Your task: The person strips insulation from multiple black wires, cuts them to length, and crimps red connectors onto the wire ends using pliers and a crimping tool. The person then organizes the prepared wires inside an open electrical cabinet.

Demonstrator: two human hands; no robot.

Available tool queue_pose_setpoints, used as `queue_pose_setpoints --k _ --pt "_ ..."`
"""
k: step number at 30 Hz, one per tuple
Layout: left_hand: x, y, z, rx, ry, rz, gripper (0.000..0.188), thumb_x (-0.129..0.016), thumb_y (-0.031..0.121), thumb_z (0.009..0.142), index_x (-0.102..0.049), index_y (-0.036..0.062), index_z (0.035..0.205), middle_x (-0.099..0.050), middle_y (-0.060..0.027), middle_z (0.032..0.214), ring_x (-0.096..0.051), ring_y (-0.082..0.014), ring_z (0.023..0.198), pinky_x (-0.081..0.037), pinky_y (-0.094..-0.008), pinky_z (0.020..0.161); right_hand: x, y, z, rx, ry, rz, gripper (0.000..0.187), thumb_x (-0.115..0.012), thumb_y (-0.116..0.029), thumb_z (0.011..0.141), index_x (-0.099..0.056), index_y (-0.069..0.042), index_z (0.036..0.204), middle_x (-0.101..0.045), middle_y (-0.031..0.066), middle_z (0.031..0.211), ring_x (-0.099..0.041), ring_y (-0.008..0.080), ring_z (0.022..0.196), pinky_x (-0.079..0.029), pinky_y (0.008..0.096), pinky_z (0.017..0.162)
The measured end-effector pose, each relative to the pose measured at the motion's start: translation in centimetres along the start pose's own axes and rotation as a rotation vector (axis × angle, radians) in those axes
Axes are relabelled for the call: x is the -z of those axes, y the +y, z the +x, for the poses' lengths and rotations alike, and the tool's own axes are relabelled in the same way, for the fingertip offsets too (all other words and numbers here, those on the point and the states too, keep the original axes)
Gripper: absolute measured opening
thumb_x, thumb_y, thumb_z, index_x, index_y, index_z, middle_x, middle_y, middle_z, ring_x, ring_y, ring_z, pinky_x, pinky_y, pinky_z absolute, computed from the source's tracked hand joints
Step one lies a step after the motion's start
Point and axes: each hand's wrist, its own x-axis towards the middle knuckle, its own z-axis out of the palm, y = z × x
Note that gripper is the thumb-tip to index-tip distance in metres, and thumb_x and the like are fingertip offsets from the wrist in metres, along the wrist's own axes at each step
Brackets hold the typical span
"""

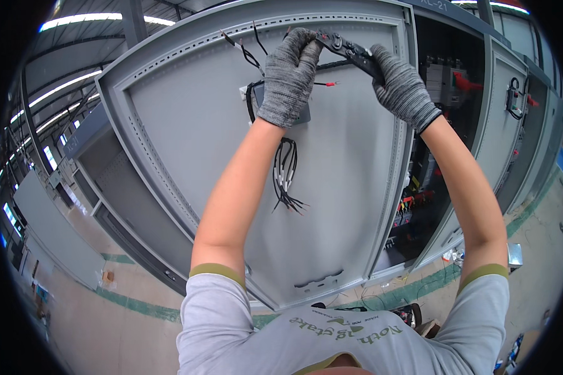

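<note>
My left hand (290, 79), in a grey knit glove, is raised with thumb and fingers pinched together at the head of a black crimping tool (351, 51). What is in the pinch is hidden; a speck of red shows at the tool's jaws. The tool's handles are in my right hand (401, 86), gloved the same way. Just below the tool a wire end with a red terminal (329, 84) sticks out to the right. Black wires (249, 57) with bare tips rise left of my left hand. Behind that wrist is a dark grey device (304, 115), mostly covered.
A grey cabinet door panel (187, 137) with slotted edge strips fills the middle. Several black wires with white sleeves (285, 178) hang below the device. On the right, an open cabinet holds breakers with a red handle (466, 82). Green lines (137, 305) mark the floor.
</note>
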Motion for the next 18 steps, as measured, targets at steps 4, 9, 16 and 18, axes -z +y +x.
queue_pose_setpoints --k 4,9,16,18 --pt "0.2 1.8 -2.3 0.008 0.125 -0.103 0.023 -0.056 0.02 0.097 -0.06 0.0075 0.116 -0.051 0.0052 0.071 -0.04 -0.0034 0.062 -0.036 -0.0192 0.056 -1.0 4.1 0.0 0.197 0.553 -0.464 0.041 -0.06 -0.007 0.082 -0.052 -0.005 0.122 -0.06 0.0205 0.111 -0.061 0.0351 0.099 -0.054 0.0414 0.084" --pt "-0.4 7.6 -13.2 0.419 0.112 -0.896 0.048 -0.039 0.044 0.102 -0.052 0.0029 0.124 -0.039 0.0042 0.061 -0.028 -0.0042 0.043 -0.028 -0.0209 0.041 -0.4 3.3 -9.2 -0.439 0.209 0.742 0.03 -0.054 -0.03 0.097 -0.065 -0.002 0.1 -0.066 0.0098 0.075 -0.061 0.0173 0.062 -0.05 0.0285 0.057" --pt "-7.2 6.1 -28.0 1.119 0.227 -1.631 0.066 -0.025 0.055 0.1 -0.05 -0.0009 0.125 -0.043 -0.0014 0.069 -0.025 -0.0076 0.041 -0.027 -0.0233 0.039 -0.4 -5.2 -23.9 -0.937 -0.116 1.321 0.022 -0.061 -0.023 0.095 -0.069 -0.003 0.098 -0.05 -0.0053 0.06 -0.041 0.0017 0.047 -0.031 0.0181 0.044" --pt "-8.2 5.0 -30.1 1.237 0.254 -1.585 0.071 -0.021 0.058 0.099 -0.05 -0.0017 0.125 -0.046 -0.0029 0.073 -0.026 -0.0082 0.042 -0.027 -0.0238 0.039 -0.3 -6.3 -26.8 -0.951 -0.184 1.279 0.015 -0.068 -0.011 0.087 -0.069 -0.004 0.1 -0.051 -0.0063 0.061 -0.043 0.0015 0.049 -0.032 0.0184 0.045"
